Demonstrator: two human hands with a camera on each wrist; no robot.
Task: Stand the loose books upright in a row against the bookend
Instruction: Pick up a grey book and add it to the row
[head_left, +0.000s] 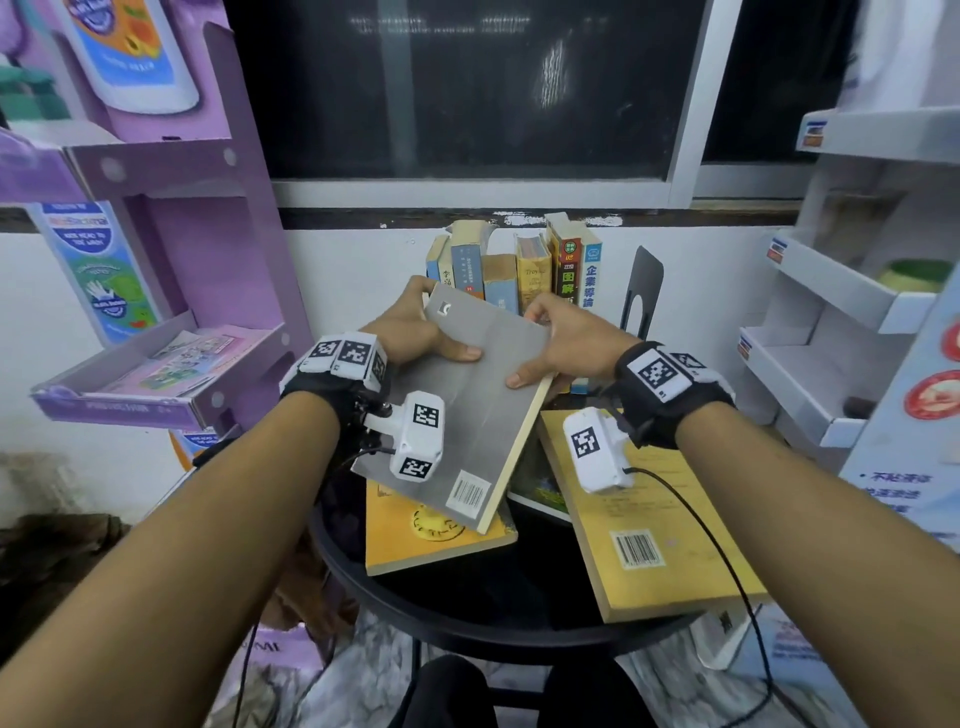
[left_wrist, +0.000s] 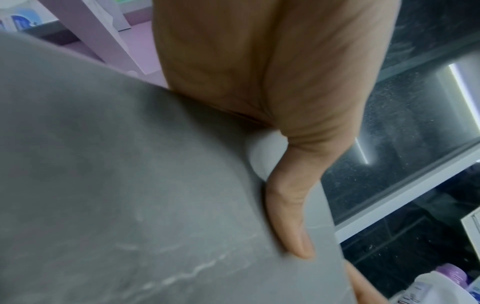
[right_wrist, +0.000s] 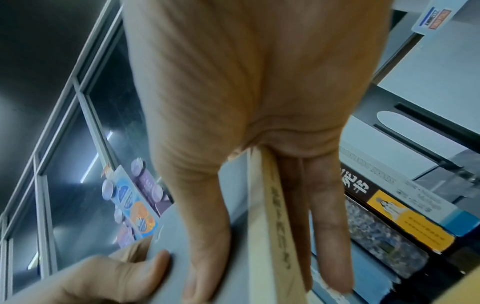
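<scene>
grey book held in both hands above the table

the grey book (head_left: 462, 395) is gripped tilted, back cover up, between the left hand (head_left: 415, 327) and the right hand (head_left: 566, 338), thumbs on top and fingers (right_wrist: 330, 226) underneath. beyond the fingertips a row of upright books (head_left: 519, 270) is seen beside the black bookend (head_left: 644, 291). below the hands, yellow books (head_left: 660, 525) lie flat on the round black table (head_left: 467, 613).
</scene>
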